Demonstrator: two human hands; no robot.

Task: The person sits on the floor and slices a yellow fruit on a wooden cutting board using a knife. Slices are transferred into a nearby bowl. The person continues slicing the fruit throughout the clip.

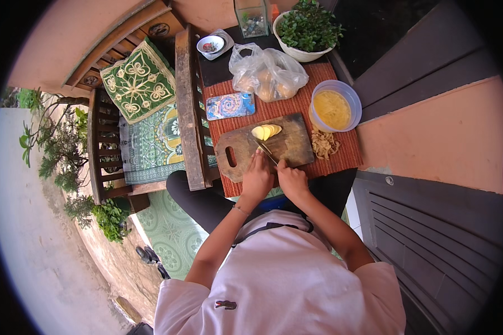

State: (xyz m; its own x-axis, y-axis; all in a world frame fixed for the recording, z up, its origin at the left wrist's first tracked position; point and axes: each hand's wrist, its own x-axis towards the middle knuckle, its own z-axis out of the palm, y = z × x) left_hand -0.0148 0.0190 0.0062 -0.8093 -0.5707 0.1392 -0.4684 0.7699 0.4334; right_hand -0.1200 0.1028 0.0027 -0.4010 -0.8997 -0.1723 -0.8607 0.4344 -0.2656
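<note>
My right hand point(291, 179) is closed round the handle of a kitchen knife point(268, 153), whose blade points up and left over a wooden cutting board point(293, 142). By the blade, the fingertips of my left hand point(257, 178) touch the near part of the board; whether they hold a small piece is hidden. Thin pale-yellow potato slices point(266, 132) lie fanned on the board just beyond the knife. Right of the board is a heap of peelings point(325, 144), and behind it stands a plastic tub point(356, 111) with yellow shreds in liquid.
On the red woven mat point(222, 88) lie a patterned phone point(230, 106) and a plastic bag of round brown items point(268, 79). Farther back are a small white bowl point(211, 44), a glass tank point(251, 21) and a potted plant point(310, 27). A wooden bench point(188, 113) adjoins at left.
</note>
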